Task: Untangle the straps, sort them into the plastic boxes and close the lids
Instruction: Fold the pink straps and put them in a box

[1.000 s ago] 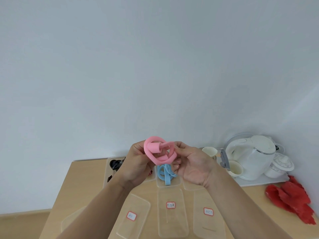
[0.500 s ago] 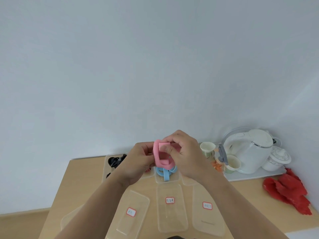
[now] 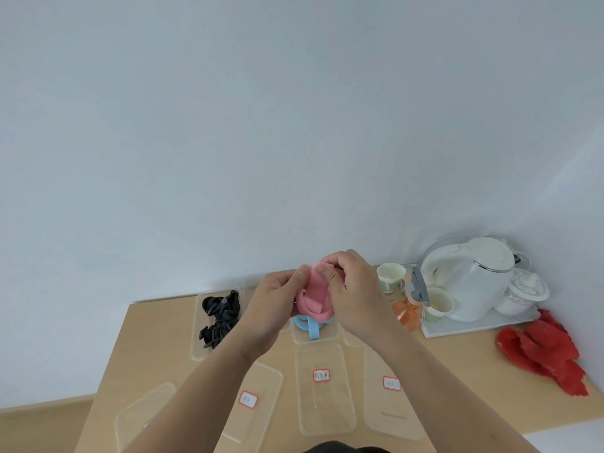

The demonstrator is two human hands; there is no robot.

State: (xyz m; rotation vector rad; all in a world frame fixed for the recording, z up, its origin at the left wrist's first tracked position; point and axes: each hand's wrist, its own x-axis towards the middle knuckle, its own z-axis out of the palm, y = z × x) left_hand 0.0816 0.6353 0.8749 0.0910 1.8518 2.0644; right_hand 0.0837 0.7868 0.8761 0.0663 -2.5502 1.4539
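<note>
Pink strap (image 3: pixel 315 300) at centre frame, above box (image 3: pixel 299 338) holding blue strap (image 3: pixel 310 325). Wide loop of a second ago now bunched tight. Left grip (image 3: pixel 277 302) and right grip (image 3: pixel 356 295) both pinch it, drawn closer (knot probably not yet free). Lids (image 3: pixel 323 397) lie off on surface (image 3: pixel 157 328).

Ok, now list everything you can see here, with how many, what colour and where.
pink strap: one, pink, held above the table
blue strap: one, light blue, in middle box
black straps: a tangle, black, in left box
lids: four, clear, near row
table: one, light wood
kettle: one, white, on tray, far right
paper cups: two, whitish, beside kettle
lidded cup: one, white, right of kettle
orange item: one, by cups, unclear
red pile: one, right edge
left hand, right hand: both pinch pink strap
</note>
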